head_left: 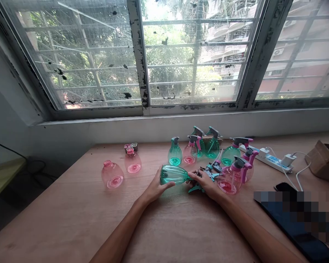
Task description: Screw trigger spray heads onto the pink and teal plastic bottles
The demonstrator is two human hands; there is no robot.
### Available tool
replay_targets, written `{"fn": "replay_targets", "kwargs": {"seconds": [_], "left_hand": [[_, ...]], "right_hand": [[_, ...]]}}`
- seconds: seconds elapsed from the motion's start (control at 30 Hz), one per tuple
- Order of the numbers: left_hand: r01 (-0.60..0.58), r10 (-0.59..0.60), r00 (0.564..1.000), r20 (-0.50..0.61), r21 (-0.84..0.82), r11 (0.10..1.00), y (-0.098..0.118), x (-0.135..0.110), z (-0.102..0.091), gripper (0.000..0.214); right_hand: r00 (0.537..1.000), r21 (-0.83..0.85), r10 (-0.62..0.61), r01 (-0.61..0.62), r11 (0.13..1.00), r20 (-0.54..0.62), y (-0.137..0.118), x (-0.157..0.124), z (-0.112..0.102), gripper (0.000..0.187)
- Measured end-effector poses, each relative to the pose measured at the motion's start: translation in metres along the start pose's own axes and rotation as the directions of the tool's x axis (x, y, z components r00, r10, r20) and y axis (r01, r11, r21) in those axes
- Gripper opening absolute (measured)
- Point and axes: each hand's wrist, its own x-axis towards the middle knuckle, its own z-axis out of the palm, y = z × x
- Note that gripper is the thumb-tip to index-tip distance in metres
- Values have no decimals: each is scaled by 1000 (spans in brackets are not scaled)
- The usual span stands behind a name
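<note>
A clear green spray bottle (173, 174) lies sideways in the air just above the table, its neck to the right. My left hand (155, 189) is wrapped round the bottle's base end. At the neck, my right hand (205, 182) grips a spray head with a teal trigger (196, 188); whether the head is screwed on is hidden by the fingers. Loose spray heads (214, 167) lie just behind my right hand. Close on its right stands a pink spray bottle (230, 179) with a grey and pink head.
Two headless pink bottles (113, 175) (133, 160) stand at the left. Along the back stand several green and pink spray bottles (175, 151) with heads. A power strip (274, 160), a cardboard box (325, 160) and a dark tablet-like device (293, 223) are on the right.
</note>
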Motion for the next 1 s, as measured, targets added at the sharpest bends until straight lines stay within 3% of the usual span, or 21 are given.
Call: {"fn": "replay_targets", "kwargs": {"seconds": [0.13, 0.37, 0.57, 0.87, 1.0], "left_hand": [[16, -16, 1000, -3, 27, 999, -3, 1, 0, 90], [34, -33, 999, -13, 54, 998, -1, -1, 1, 118], [34, -33, 999, -14, 56, 998, 3, -1, 0, 98], [17, -17, 1000, 2, 39, 999, 1, -2, 1, 113], [8, -7, 1000, -17, 38, 999, -1, -1, 1, 104]], "right_hand": [[1000, 3, -6, 6, 1000, -4, -1, 0, 0, 36], [1000, 7, -13, 13, 1000, -2, -2, 1, 0, 35], [1000, 6, -16, 15, 1000, 5, 0, 1, -1, 33], [1000, 4, -6, 6, 1000, 1, 4, 3, -3, 35], [1000, 4, -2, 2, 1000, 2, 4, 3, -3, 35]]}}
